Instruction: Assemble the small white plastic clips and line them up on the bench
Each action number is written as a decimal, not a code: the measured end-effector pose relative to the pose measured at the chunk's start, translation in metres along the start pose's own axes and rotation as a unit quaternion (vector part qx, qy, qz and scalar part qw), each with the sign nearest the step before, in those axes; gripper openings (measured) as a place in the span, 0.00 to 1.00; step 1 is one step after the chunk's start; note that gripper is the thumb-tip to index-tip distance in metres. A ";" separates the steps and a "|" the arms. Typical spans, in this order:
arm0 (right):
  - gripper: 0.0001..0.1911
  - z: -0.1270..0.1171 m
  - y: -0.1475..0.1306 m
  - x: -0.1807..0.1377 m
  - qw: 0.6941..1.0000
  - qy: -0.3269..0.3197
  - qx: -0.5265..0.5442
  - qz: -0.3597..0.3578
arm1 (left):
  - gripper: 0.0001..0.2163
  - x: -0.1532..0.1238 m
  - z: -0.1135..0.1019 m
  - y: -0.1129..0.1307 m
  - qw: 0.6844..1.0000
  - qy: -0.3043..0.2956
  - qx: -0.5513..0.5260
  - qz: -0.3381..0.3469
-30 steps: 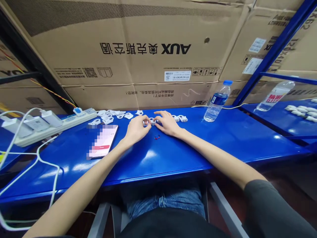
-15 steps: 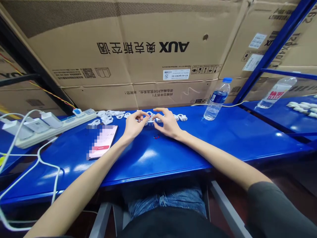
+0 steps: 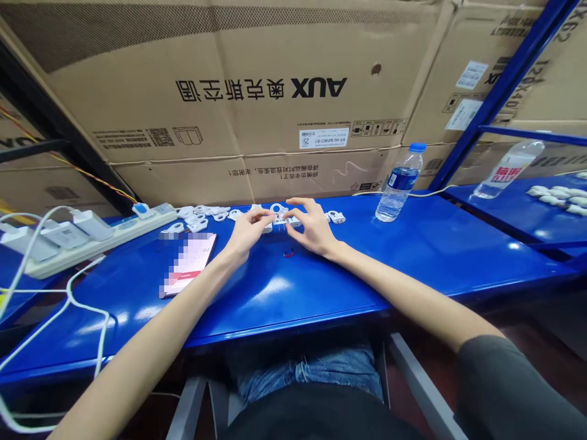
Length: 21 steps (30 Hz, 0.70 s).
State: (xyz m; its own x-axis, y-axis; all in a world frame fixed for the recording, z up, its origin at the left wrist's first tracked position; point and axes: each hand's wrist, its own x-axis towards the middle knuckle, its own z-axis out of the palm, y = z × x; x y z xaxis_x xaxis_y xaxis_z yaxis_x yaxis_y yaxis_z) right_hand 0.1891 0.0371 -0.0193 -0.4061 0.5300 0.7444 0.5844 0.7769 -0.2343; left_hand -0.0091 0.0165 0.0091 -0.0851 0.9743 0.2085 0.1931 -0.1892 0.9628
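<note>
While both hands meet just above the middle of the frame, the left hand point(image 3: 245, 233) and right hand point(image 3: 314, 230) pinch a small white plastic clip point(image 3: 278, 213) between thumbs and fingertips, close over the blue table point(image 3: 413, 256). It looks light, stiff and a little slick, so its flat side edges seem a safer hold than the thin ring on top. More white clips point(image 3: 202, 215) lie left of centre, and a tiny red ring point(image 3: 288, 252) sits just below the hands. The glossy top also bears a phone point(image 3: 188, 264), a power strip point(image 3: 92, 239) at far left and a water bottle point(image 3: 398, 183) at right. Cardboard boxes point(image 3: 257, 91) wall the upper frame.
</note>
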 end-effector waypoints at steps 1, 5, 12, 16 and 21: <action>0.08 0.000 0.000 0.000 1.000 0.004 -0.001 -0.002 | 0.14 -0.001 0.000 0.001 1.000 -0.004 -0.006 -0.015; 0.09 0.000 -0.001 0.000 1.000 0.007 0.004 -0.002 | 0.15 -0.001 0.000 -0.001 0.999 -0.001 -0.020 -0.044; 0.09 0.000 -0.002 0.000 1.000 0.000 0.007 0.001 | 0.13 0.001 -0.001 -0.003 0.998 -0.003 -0.040 -0.049; 0.09 0.000 -0.003 -0.001 1.000 0.004 0.006 -0.002 | 0.14 0.000 0.001 -0.001 0.999 0.016 -0.016 -0.044; 0.10 0.000 -0.003 -0.001 1.000 -0.003 0.004 0.006 | 0.13 -0.001 0.003 -0.001 0.999 0.025 0.007 -0.033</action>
State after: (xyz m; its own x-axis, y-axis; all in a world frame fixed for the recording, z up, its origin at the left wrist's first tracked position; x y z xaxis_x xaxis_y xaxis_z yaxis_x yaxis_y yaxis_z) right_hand 0.1876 0.0343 -0.0189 -0.4027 0.5418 0.7378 0.5834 0.7730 -0.2492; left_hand -0.0066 0.0163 0.0076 -0.1466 0.9772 0.1538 0.1998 -0.1231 0.9721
